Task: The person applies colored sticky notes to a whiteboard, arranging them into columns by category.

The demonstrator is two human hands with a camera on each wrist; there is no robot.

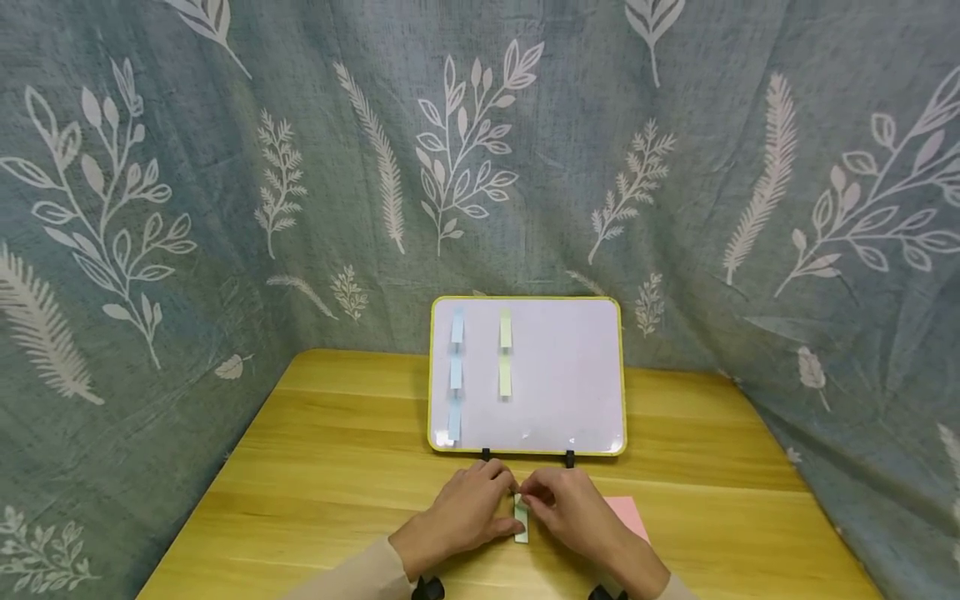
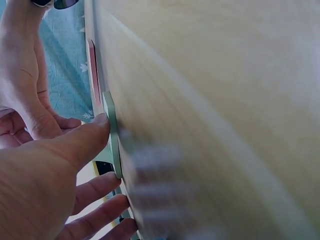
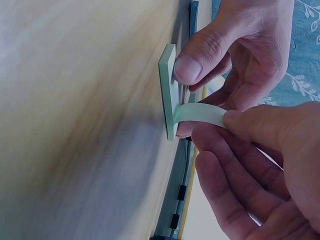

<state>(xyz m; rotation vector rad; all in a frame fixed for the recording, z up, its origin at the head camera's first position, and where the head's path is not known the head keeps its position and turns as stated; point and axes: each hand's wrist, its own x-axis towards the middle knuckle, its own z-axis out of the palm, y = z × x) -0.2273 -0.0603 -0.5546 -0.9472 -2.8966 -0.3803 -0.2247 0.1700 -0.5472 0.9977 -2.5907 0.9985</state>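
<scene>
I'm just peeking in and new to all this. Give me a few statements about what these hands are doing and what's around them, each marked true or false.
1. The right hand pinches a green strip. True.
2. The strip is completely separate from the green pad. False: one end meets the pad.
3. Three blue notes are on the whiteboard. True.
4. The whiteboard holds no green notes. False: it has two pale green ones.
5. Pink paper lies on the table. True.
6. The left hand touches the whiteboard. False: it holds the green pad.
</scene>
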